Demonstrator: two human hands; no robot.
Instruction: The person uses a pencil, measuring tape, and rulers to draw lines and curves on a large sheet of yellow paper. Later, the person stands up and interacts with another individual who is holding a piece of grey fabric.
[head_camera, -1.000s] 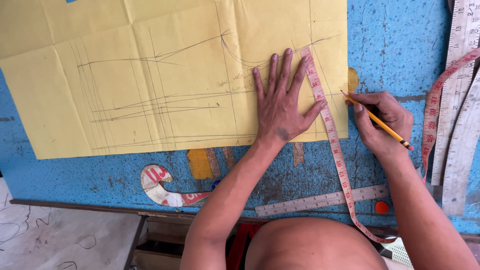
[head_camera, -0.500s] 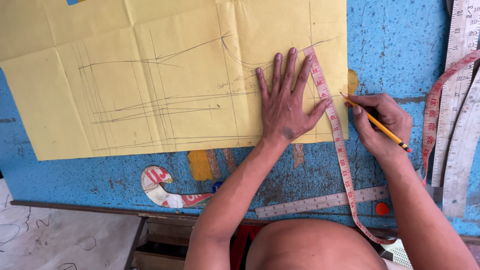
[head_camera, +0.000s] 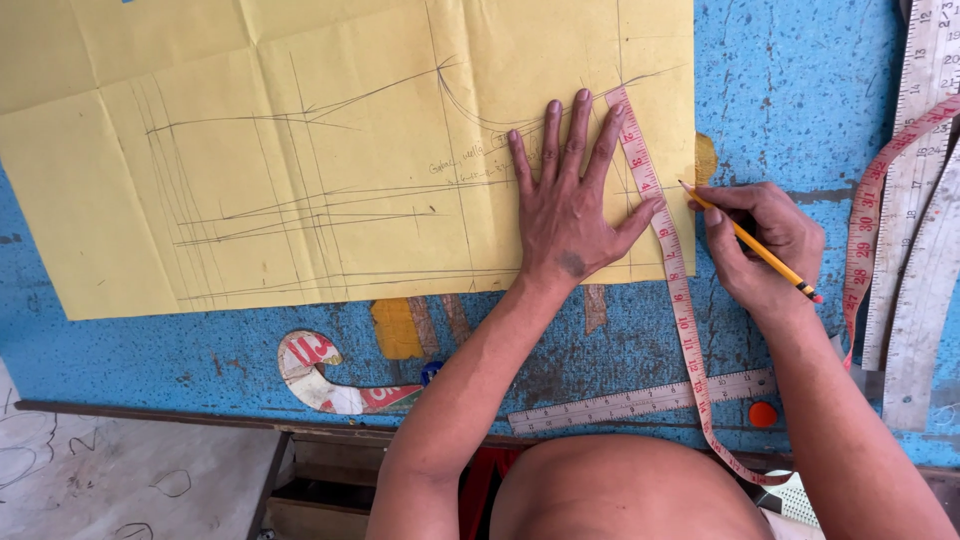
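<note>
1. Yellow pattern paper (head_camera: 300, 180) is lying under our left hand (head_camera: 570, 215); we are spreading its fingers wide and flat, pinning the pink measuring tape (head_camera: 672, 260) beside the thumb.
2. We are pinching a pencil (head_camera: 750, 243) in our right hand (head_camera: 765, 245), its tip touching the paper's edge.

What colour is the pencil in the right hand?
The pencil is yellow with a dark band and red end; the head view shows it in the right hand.

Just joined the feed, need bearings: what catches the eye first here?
A big yellow paper sheet covered in pencil lines fills the blue table. The left hand lies flat on it, pinning a pink tape measure, while the right hand holds a yellow pencil at the sheet's right edge.
</note>
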